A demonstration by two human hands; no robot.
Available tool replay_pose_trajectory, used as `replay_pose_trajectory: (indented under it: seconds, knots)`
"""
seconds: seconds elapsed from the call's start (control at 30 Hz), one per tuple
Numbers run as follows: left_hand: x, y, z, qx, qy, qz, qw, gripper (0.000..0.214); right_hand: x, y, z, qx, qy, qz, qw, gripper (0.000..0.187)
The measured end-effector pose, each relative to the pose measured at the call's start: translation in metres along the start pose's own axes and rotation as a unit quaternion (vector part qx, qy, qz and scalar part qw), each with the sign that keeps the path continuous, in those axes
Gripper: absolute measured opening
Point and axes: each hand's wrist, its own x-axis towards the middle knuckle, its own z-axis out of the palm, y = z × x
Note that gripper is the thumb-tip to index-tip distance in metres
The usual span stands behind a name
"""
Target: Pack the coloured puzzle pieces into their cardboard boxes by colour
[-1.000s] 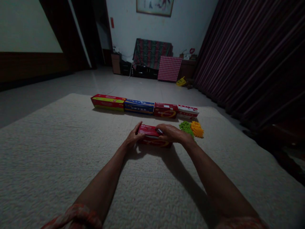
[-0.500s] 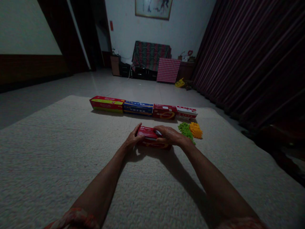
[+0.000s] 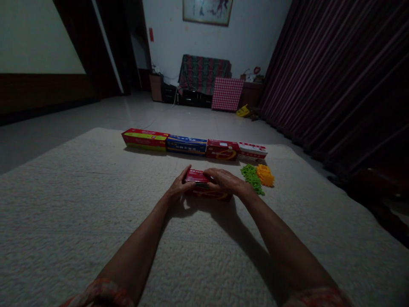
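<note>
A small red cardboard box [image 3: 207, 195] rests on the pale textured mat in front of me. My left hand [image 3: 179, 186] grips its left end, thumb on the near top edge and fingers behind. Over the top and right part lies my right hand [image 3: 225, 180], its fingers curved onto the box and hiding much of the lid. Just right of that hand are a pile of green plastic pieces [image 3: 252, 177] and a pile of orange plastic pieces [image 3: 265, 175].
Behind the box, several cartons stand end to end: a red and yellow carton [image 3: 145, 140], a blue carton [image 3: 187, 146], a dark red carton [image 3: 222, 150] and a white and red carton [image 3: 253, 151]. Dark curtains [image 3: 297, 72] hang at the right.
My right hand has slid slightly left across the box top. My left hand keeps its hold on the box end. The whole view has shifted a little.
</note>
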Motion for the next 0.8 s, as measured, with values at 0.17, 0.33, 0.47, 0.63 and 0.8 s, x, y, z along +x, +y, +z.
replay_pose_trajectory:
  seconds: [0.17,0.33,0.47,0.63,0.8]
  knots:
    - [0.001,0.002,0.0,0.022,-0.012,-0.004,1.0,0.108,0.001,-0.011,-0.001,-0.031,-0.002,0.016,0.999,0.02]
    - [0.003,-0.001,-0.001,0.039,-0.023,-0.003,0.999,0.11,0.008,-0.022,-0.005,-0.039,-0.012,0.002,0.999,0.025]
    - [0.003,-0.002,-0.001,0.031,-0.015,-0.009,0.999,0.11,0.013,-0.027,-0.004,-0.066,-0.028,-0.001,0.997,0.021]
    - [0.003,0.0,0.0,0.02,-0.015,-0.013,1.0,0.111,0.013,-0.026,0.005,-0.076,-0.008,0.017,0.997,0.03]
    - [0.003,0.001,0.001,0.008,-0.012,-0.013,1.0,0.109,0.012,-0.023,0.006,-0.062,0.004,0.021,0.998,0.032]
